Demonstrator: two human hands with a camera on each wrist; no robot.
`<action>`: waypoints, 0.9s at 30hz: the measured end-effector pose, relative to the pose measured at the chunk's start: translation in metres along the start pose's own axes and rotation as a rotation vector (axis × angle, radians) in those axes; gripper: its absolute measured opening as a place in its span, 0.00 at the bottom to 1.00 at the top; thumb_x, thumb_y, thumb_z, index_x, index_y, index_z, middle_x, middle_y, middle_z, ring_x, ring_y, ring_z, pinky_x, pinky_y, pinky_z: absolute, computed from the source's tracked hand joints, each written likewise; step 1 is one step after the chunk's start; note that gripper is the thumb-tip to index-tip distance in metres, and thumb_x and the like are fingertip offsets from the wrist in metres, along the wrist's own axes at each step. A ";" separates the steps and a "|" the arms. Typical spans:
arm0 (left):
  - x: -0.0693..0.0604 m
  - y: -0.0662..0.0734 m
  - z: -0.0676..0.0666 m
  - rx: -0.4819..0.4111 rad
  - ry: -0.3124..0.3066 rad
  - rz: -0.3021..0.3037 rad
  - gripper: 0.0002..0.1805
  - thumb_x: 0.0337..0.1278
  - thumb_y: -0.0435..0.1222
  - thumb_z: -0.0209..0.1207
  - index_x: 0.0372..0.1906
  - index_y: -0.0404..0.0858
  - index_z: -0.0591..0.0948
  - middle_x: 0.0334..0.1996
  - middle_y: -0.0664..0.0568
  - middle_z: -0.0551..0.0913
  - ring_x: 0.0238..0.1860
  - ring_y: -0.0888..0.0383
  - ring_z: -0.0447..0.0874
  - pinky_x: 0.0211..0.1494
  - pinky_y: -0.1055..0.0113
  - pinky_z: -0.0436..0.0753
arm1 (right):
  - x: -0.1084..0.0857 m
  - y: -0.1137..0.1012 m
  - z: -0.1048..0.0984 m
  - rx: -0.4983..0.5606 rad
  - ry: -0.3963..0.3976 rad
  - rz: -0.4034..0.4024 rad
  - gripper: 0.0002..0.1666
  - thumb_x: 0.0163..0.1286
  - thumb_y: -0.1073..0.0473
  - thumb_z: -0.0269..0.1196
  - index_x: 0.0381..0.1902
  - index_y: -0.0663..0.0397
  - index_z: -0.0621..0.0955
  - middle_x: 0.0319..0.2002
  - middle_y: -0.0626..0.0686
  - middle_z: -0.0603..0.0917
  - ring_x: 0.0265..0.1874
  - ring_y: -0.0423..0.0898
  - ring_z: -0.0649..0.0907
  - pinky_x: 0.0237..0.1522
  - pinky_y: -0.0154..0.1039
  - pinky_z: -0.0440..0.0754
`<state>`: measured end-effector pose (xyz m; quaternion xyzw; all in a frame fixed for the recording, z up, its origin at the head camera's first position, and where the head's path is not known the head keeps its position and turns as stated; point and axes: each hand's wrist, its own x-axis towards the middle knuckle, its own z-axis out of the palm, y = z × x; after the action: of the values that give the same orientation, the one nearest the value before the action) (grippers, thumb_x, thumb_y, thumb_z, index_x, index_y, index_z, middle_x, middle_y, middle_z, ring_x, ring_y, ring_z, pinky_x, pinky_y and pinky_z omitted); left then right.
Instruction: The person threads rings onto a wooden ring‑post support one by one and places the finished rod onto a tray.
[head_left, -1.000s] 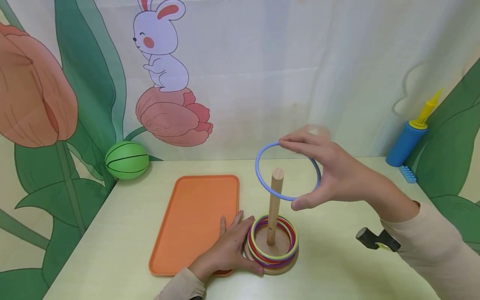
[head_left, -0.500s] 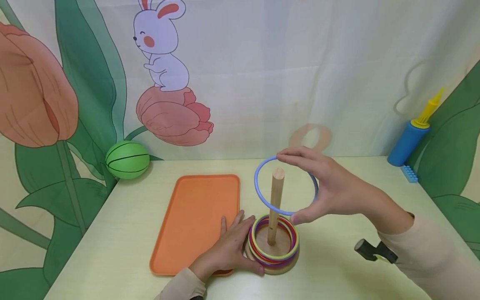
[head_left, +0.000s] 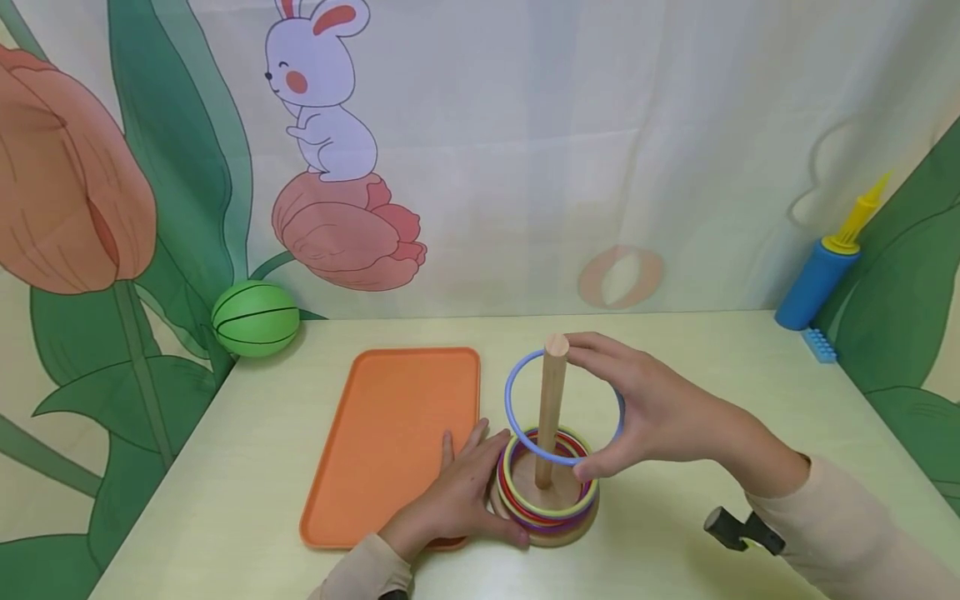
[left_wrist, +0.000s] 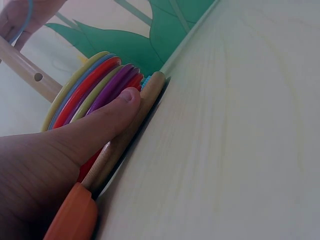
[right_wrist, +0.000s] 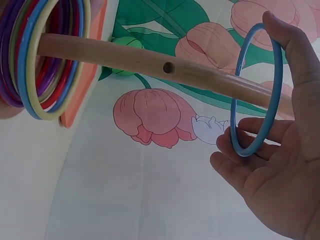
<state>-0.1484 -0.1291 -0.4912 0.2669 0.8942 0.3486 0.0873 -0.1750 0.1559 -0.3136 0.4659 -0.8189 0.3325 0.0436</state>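
A wooden ring-toss stand (head_left: 552,400) has an upright post on a round base, with several coloured rings (head_left: 510,496) stacked round its foot. My right hand (head_left: 652,408) holds a blue ring (head_left: 508,400) between thumb and fingertips. The post passes through this ring, partway down and above the stack, as the right wrist view also shows. My left hand (head_left: 457,500) holds the base at its left side, thumb (left_wrist: 112,112) along the front edge by the stacked rings. Its other fingers spread over the tray's right edge and are hidden in the left wrist view.
An orange tray (head_left: 390,417) lies left of the stand, under part of my left hand. A green ball (head_left: 256,319) sits at the back left. At the back right are a blue and yellow pump (head_left: 817,279) and a light blue toy brick (head_left: 819,346). A printed curtain (head_left: 480,167) hangs behind the table.
My right hand has moved down and slightly left, lowering the blue ring from around the post's top to partway down it. The left hand stays in place at the base.
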 end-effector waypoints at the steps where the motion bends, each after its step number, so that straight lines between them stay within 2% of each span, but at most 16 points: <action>1: 0.000 0.000 0.000 0.000 0.003 0.004 0.72 0.30 0.64 0.84 0.84 0.49 0.59 0.83 0.52 0.60 0.86 0.42 0.36 0.76 0.29 0.20 | -0.001 0.000 0.001 0.007 -0.002 0.002 0.62 0.46 0.40 0.86 0.76 0.53 0.72 0.72 0.49 0.74 0.70 0.51 0.76 0.69 0.55 0.77; 9: 0.005 -0.001 -0.001 -0.006 0.022 0.043 0.72 0.28 0.63 0.84 0.85 0.58 0.57 0.83 0.60 0.60 0.85 0.39 0.37 0.73 0.25 0.21 | -0.010 0.008 0.019 -0.003 0.011 0.021 0.62 0.44 0.41 0.87 0.75 0.52 0.74 0.72 0.48 0.74 0.71 0.50 0.73 0.69 0.54 0.76; 13: 0.004 -0.001 -0.002 -0.015 0.019 0.042 0.71 0.28 0.63 0.84 0.84 0.58 0.59 0.83 0.61 0.60 0.85 0.39 0.36 0.73 0.26 0.20 | -0.014 0.015 0.033 -0.030 0.032 -0.007 0.60 0.46 0.35 0.85 0.74 0.49 0.76 0.69 0.46 0.78 0.65 0.49 0.71 0.64 0.52 0.76; 15: 0.004 -0.001 -0.002 -0.011 0.022 0.043 0.70 0.28 0.63 0.84 0.83 0.58 0.60 0.82 0.61 0.61 0.85 0.39 0.36 0.73 0.26 0.20 | -0.017 0.018 0.041 -0.028 0.031 0.003 0.59 0.46 0.35 0.85 0.74 0.46 0.76 0.69 0.43 0.78 0.63 0.46 0.70 0.62 0.49 0.76; 23: 0.004 -0.001 0.000 -0.017 0.030 0.071 0.73 0.28 0.64 0.84 0.85 0.57 0.56 0.82 0.61 0.61 0.85 0.37 0.37 0.71 0.23 0.20 | -0.029 0.027 0.066 -0.022 -0.035 0.102 0.60 0.41 0.34 0.86 0.73 0.34 0.76 0.69 0.36 0.77 0.63 0.42 0.69 0.63 0.49 0.76; 27: 0.003 0.000 0.001 -0.001 0.032 0.054 0.74 0.28 0.64 0.84 0.86 0.55 0.56 0.83 0.60 0.61 0.85 0.38 0.38 0.73 0.24 0.21 | -0.031 0.029 0.073 -0.024 -0.082 0.130 0.58 0.40 0.33 0.86 0.71 0.27 0.75 0.69 0.35 0.78 0.63 0.40 0.69 0.63 0.49 0.75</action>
<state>-0.1505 -0.1275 -0.4919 0.2855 0.8877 0.3555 0.0638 -0.1637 0.1461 -0.3966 0.4244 -0.8524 0.3056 -0.0061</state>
